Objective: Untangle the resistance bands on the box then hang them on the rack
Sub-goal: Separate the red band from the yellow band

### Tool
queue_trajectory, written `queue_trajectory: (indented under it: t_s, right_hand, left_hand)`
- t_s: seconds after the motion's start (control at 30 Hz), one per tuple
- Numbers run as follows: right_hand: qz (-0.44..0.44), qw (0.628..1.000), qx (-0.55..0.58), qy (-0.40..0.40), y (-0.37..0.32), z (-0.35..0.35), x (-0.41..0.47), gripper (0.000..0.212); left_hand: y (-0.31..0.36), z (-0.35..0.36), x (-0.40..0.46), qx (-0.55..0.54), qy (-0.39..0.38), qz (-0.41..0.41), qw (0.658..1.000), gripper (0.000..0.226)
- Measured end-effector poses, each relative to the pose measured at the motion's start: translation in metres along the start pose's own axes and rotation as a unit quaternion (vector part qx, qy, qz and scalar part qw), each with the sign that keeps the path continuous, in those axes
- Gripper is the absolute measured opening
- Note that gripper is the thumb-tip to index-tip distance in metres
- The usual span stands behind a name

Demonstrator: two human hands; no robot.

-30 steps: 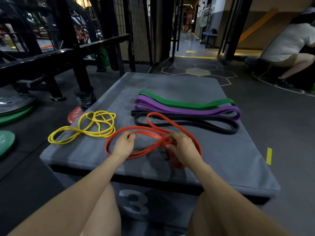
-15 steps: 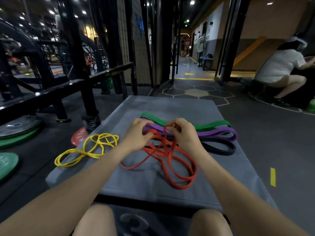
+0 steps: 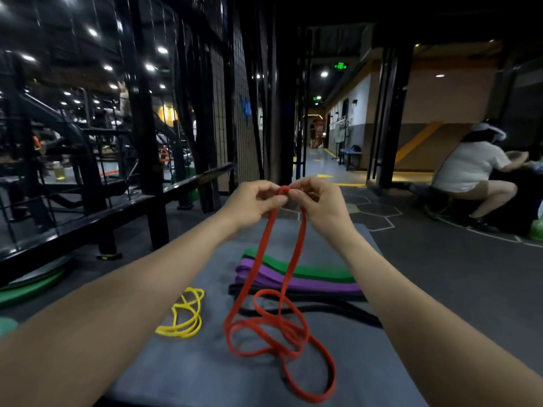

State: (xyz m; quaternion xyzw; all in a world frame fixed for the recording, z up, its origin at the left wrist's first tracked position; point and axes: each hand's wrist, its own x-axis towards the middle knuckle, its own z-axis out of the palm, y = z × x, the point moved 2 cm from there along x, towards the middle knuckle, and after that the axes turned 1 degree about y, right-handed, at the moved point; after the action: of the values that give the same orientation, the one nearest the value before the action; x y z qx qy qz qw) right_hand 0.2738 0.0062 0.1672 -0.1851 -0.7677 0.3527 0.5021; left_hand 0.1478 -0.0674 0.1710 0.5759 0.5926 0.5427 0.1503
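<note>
loops of the red band (image 3: 266, 333) are left tangled on the grey box (image 3: 188, 374), nearest the viewer, with the yellow band (image 3: 185, 315) beside them. two strands are drawn up to its top, which is pinched between the left hand (image 3: 252, 201) and right hand (image 3: 320, 201), fingers curled, held above the box.

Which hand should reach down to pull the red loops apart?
Probably the right hand. Both hands pinch the top of the thin red rubber resistance band, but its tangled loops lie on the grey padded box more below the right arm. The left hand can hold the top.
</note>
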Motion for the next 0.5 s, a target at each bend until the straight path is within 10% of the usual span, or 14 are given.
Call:
queue_trajectory:
  t_s: [0.5]
  right_hand:
    - [0.028,0.989,0.144,-0.019,-0.029,-0.002,0.06,0.018]
  left_hand:
    - [0.081,-0.023,0.059,-0.142,0.058,0.011,0.988,0.005]
